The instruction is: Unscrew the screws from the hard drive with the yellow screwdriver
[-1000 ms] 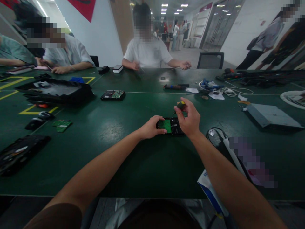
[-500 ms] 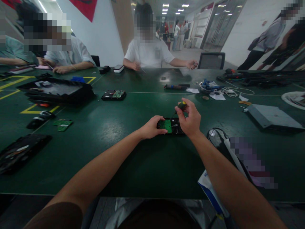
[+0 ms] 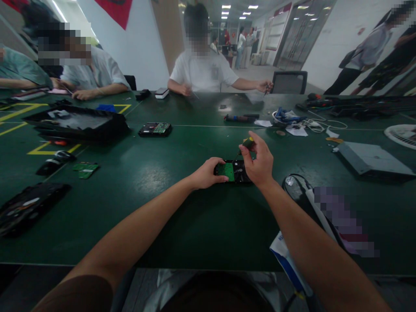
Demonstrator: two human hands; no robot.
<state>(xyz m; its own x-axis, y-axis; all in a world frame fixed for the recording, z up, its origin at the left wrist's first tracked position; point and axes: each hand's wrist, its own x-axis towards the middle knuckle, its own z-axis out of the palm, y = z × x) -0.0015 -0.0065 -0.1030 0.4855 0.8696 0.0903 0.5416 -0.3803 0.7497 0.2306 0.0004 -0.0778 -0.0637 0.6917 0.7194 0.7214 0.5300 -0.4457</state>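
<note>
A small black hard drive with a green circuit board (image 3: 231, 171) lies on the green table (image 3: 162, 208) in front of me. My left hand (image 3: 208, 172) grips its left end, fingers curled over the edge. My right hand (image 3: 258, 162) pinches a screwdriver with a yellow and black handle (image 3: 247, 143), held upright with its tip down on the drive's board. The drive's right end is hidden behind my right hand.
Another hard drive (image 3: 155, 129) lies farther back. A black tray (image 3: 76, 123), a loose green board (image 3: 85, 169) and a dark device (image 3: 26, 208) sit at the left. A grey case (image 3: 370, 159) and cables (image 3: 292, 119) are at the right. People sit across the table.
My hands stay on the drive; the right fingers have shifted slightly on the screwdriver handle. The person opposite has stretched an arm farther out to the side.
</note>
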